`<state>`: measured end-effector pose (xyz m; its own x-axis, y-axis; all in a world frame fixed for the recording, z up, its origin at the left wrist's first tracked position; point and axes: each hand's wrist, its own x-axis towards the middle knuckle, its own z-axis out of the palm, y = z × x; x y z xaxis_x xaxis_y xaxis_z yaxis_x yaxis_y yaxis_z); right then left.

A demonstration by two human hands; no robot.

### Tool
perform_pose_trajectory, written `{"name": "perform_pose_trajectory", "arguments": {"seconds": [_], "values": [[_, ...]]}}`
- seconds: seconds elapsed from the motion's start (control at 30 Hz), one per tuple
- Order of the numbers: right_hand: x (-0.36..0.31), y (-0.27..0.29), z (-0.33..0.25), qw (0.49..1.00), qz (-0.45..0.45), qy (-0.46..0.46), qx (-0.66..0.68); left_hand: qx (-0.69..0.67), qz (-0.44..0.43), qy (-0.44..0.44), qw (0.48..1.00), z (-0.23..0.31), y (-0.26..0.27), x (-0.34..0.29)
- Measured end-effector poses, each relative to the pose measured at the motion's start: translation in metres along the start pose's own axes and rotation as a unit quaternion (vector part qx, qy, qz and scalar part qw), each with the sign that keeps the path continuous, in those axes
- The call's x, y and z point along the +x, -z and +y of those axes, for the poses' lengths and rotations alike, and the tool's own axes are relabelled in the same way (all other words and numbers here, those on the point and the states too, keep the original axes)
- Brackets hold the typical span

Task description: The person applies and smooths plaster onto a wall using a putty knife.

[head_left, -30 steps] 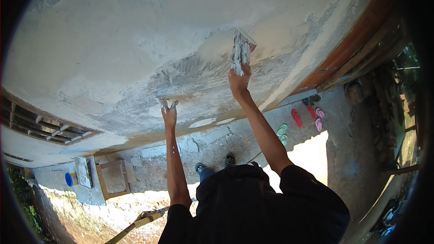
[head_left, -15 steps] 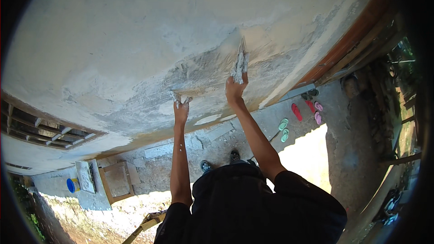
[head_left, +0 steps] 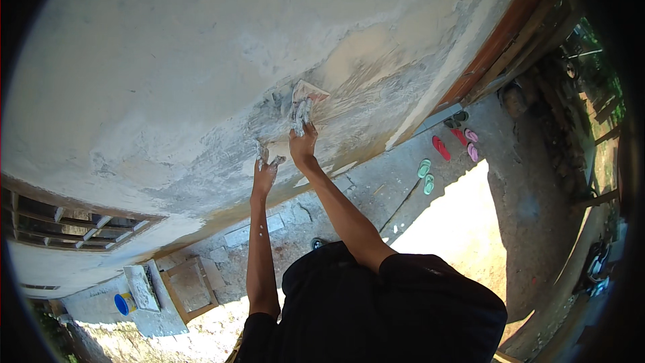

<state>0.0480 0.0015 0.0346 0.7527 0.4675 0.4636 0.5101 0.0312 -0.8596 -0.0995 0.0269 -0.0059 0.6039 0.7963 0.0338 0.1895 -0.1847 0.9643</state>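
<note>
One thin, flat, pale plate with a reddish face [head_left: 312,91] lies near the centre of the frame, against the patchy grey-and-cream plaster wall [head_left: 181,47]. The right hand [head_left: 302,128], its fingers coated in whitish paste, grasps the plate at its lower part. The plate looks light and fairly stiff, probably slippery where smeared; its lower part, with fingers laid along the back, seems the surest hold. The left hand [head_left: 265,171] is just below and left, thumb and fingers apart; whether it holds anything, I cannot tell. Right of centre are two mint-green sandals [head_left: 428,184], two red sandals [head_left: 441,148], two pink sandals [head_left: 472,152] and two dark shoes [head_left: 461,115]. Lower left: one blue bucket [head_left: 121,304], one grey rectangular tray [head_left: 142,289], one wood-framed panel [head_left: 190,288].
</note>
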Motion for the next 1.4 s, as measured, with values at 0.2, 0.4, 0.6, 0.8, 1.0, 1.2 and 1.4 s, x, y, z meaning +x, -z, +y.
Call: {"name": "perform_pose_trajectory", "arguments": {"seconds": [0.2, 0.4, 0.6, 0.8, 1.0, 1.2, 1.4], "values": [[-0.05, 0.025, 0.032, 0.977, -0.135, 0.118, -0.116, 0.326, 0.026, -0.207, 0.922, -0.019, -0.006, 0.013], [0.018, 0.063, 0.048, 0.941, -0.195, -0.234, 0.147, 0.625, 0.148, -0.365, 0.674, -0.015, -0.013, 0.012], [0.074, 0.08, 0.044, 0.991, -0.08, 0.053, -0.091, 0.371, 0.135, -0.167, 0.903, 0.028, -0.032, 0.007], [0.115, 0.142, 0.123, 0.997, 0.021, -0.076, 0.023, 0.001, 0.088, 0.066, 0.994, 0.042, -0.055, 0.012], [0.124, 0.225, 0.124, 0.99, 0.124, -0.012, 0.073, -0.002, 0.167, 0.007, 0.986, 0.013, -0.059, 0.021], [0.1, 0.127, 0.036, 0.997, -0.002, -0.074, -0.017, 0.022, 0.092, 0.063, 0.994, 0.015, -0.05, 0.016], [-0.02, 0.057, -0.003, 0.953, -0.288, 0.028, -0.086, 0.378, 0.03, -0.034, 0.925, 0.0, -0.036, 0.014]]}}
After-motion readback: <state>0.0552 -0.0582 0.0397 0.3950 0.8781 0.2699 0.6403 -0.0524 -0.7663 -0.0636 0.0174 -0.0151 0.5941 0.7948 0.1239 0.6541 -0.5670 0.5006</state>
